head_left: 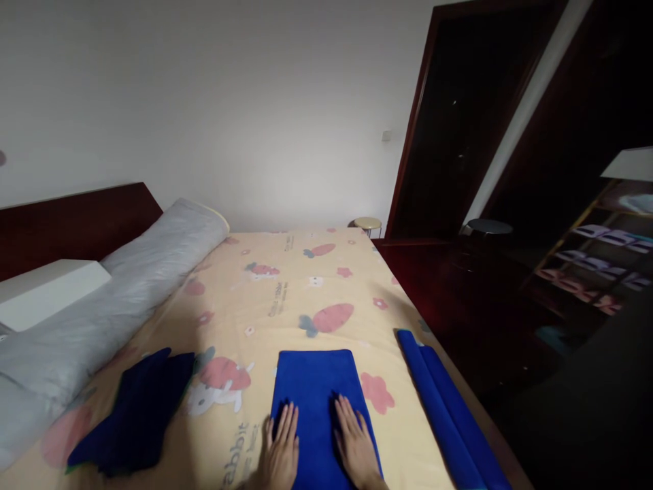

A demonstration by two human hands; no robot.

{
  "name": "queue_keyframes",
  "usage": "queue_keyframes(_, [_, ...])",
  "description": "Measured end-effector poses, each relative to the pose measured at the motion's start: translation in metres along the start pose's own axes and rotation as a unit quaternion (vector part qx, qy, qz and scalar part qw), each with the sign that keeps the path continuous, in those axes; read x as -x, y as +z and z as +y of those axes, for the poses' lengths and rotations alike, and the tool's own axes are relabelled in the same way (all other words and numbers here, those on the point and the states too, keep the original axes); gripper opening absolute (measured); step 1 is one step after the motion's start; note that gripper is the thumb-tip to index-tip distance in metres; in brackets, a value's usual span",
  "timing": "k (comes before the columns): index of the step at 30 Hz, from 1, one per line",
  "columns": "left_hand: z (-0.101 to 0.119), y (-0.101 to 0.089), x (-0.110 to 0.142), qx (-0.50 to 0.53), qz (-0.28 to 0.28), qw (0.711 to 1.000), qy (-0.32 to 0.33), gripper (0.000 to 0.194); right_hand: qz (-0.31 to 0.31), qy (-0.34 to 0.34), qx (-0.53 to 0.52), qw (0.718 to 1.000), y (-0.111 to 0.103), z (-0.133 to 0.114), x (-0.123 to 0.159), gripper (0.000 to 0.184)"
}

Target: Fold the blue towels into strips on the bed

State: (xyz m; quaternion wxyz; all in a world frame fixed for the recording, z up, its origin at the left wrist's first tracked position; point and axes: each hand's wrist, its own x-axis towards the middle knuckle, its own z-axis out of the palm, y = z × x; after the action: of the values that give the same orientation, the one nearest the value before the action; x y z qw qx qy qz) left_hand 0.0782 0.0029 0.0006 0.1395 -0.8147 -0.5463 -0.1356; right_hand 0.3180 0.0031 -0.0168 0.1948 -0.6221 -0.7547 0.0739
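A blue cloth (317, 381) lies as a flat, long rectangle on the bed, directly in front of me. My left hand (283, 446) rests palm down along its left edge, fingers stretched forward. On its right side my right hand (354, 439) lies flat too, fingers extended. Neither hand grips anything. Off to the left is a crumpled dark blue cloth (137, 412). Two blue rolled or narrowly folded cloths (449, 408) lie side by side along the bed's right edge. The near end of the middle cloth runs out of view.
The bed wears a yellow sheet (286, 272) printed with rabbits and carrots. A long grey bolster-like roll (147, 286) and a white box-like object (51, 289) lie by the dark headboard (81, 214). Stools (367, 222) and a shoe rack (592, 252) stand beyond the bed.
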Motion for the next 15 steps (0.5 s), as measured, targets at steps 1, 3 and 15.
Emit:
queue_keyframes(1, [0.012,0.002,-0.013,0.004,0.004,1.000,0.007,0.070,-0.021,-0.020,-0.006,1.000,0.002,-0.014,-0.013,0.059])
queue_keyframes(3, [0.031,0.009,-0.038,0.018,0.009,0.999,0.026,0.072,-0.066,-0.046,-0.015,0.997,0.007,-0.036,-0.037,0.063])
queue_keyframes(15, [-0.059,0.060,-0.012,-0.011,0.048,0.999,-0.023,0.064,0.023,0.061,0.004,0.998,0.006,0.083,-0.026,0.059])
